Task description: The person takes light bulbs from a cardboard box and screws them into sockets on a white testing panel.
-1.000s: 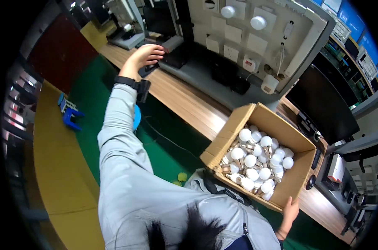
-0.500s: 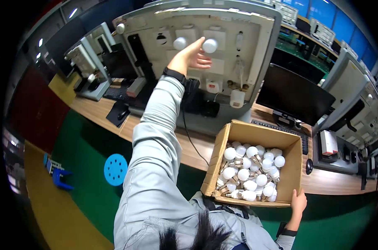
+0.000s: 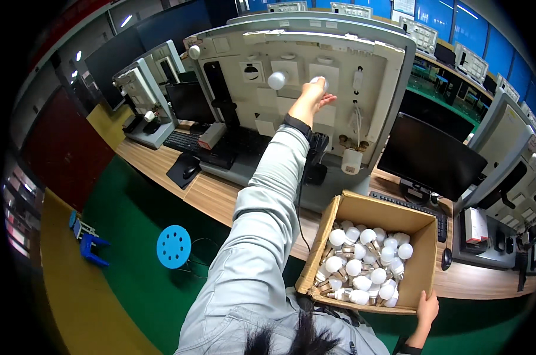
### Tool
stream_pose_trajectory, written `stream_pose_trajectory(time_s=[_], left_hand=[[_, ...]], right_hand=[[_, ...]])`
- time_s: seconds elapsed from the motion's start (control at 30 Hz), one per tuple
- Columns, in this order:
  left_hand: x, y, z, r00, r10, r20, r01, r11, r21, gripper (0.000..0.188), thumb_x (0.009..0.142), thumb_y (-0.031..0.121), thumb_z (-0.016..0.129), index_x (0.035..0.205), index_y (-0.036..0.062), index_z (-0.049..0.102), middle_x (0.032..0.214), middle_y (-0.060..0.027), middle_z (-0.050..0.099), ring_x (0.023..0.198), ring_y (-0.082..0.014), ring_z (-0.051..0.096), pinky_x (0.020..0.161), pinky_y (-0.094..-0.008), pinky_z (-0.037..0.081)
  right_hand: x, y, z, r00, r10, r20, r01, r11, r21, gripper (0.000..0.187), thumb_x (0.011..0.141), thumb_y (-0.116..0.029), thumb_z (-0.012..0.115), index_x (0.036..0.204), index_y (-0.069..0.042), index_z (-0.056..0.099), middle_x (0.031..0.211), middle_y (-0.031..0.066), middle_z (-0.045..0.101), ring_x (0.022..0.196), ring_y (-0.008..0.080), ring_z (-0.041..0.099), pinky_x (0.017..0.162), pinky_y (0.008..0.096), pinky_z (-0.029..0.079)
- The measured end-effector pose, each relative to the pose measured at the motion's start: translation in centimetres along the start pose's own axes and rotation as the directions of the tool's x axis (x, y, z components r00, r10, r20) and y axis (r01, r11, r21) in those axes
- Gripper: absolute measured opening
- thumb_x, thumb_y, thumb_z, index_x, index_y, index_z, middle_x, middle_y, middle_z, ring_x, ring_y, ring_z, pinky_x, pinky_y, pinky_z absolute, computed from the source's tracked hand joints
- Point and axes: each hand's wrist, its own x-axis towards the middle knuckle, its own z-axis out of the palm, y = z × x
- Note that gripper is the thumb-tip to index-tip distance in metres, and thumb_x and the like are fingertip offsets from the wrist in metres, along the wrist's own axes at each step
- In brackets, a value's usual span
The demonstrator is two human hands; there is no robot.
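My left hand (image 3: 313, 99) is raised to the upright panel (image 3: 368, 59), its thumb and fingers around a white light bulb (image 3: 318, 80) fitted there; the hand hides part of the bulb. A second white bulb (image 3: 277, 80) sticks out of the panel just left of it. At the lower right, my right hand (image 3: 427, 307) grips the near right corner of an open cardboard box (image 3: 386, 208). Inside the box lie many loose white bulbs (image 3: 353, 267) with metal bases, heaped in different directions.
A wooden desk (image 3: 217, 198) runs below the panel, with a black monitor (image 3: 430, 157), keyboard (image 3: 413, 210) and mouse (image 3: 446, 258) at right. A black cable (image 3: 300, 219) hangs beside the box. A blue stool (image 3: 174, 247) stands on the green floor at left.
The view has shifted, so the scene sits lower and further right. My left hand's fingers, spread beside the right-hand bulb before, now close around it. My right hand keeps its hold on the box.
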Motion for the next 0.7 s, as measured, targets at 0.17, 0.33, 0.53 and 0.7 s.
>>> stream_pose_trajectory(time_s=[0.17, 0.33, 0.53, 0.7], left_hand=[[0.2, -0.23, -0.46, 0.997, 0.07, -0.015, -0.068, 0.995, 0.079, 0.05, 0.091, 0.026, 0.054, 0.123, -0.0102, 0.039, 0.108, -0.0236, 0.048, 0.079, -0.0289, 0.059, 0.066, -0.0388, 0.059], [0.49, -0.18, -0.36, 0.991, 0.109, -0.075, -0.094, 0.978, 0.184, 0.049, 0.089, 0.027, 0.057, 0.115, -0.0132, 0.046, 0.1, -0.0227, 0.054, 0.07, -0.0295, 0.062, 0.055, -0.0372, 0.06], [0.87, -0.51, -0.27, 0.973, 0.197, -0.12, -0.142, 0.922, 0.36, 0.047, 0.087, 0.027, 0.059, 0.107, -0.0144, 0.052, 0.09, -0.0217, 0.061, 0.062, -0.0272, 0.065, 0.046, -0.0351, 0.059], [0.17, -0.64, -0.36, 0.954, 0.249, -0.167, -0.12, 0.827, 0.549, 0.065, 0.085, 0.036, 0.059, 0.12, -0.0139, 0.036, 0.089, -0.0248, 0.063, 0.064, -0.029, 0.067, 0.052, -0.0355, 0.058]], right_hand=[[0.14, -0.17, -0.11, 1.0, -0.01, 0.017, 0.009, 1.0, 0.028, 0.031, 0.085, -0.027, 0.058, 0.103, -0.001, 0.056, 0.095, 0.0221, 0.063, 0.089, 0.0401, 0.059, 0.076, 0.0473, 0.046], [0.38, 0.48, 0.22, 0.999, -0.047, 0.015, 0.047, 0.998, 0.033, 0.031, 0.085, -0.026, 0.057, 0.105, -0.002, 0.056, 0.095, 0.0222, 0.063, 0.089, 0.0403, 0.059, 0.076, 0.0471, 0.046], [0.52, 0.41, 0.04, 0.999, -0.024, 0.045, 0.023, 1.0, 0.016, 0.035, 0.085, -0.025, 0.058, 0.111, -0.003, 0.056, 0.097, 0.0219, 0.063, 0.091, 0.0396, 0.06, 0.077, 0.0466, 0.047], [0.35, -0.08, -0.44, 0.998, -0.022, 0.058, 0.02, 0.999, 0.039, 0.035, 0.085, -0.026, 0.057, 0.112, -0.004, 0.056, 0.099, 0.0212, 0.063, 0.092, 0.0389, 0.06, 0.078, 0.0462, 0.047]])
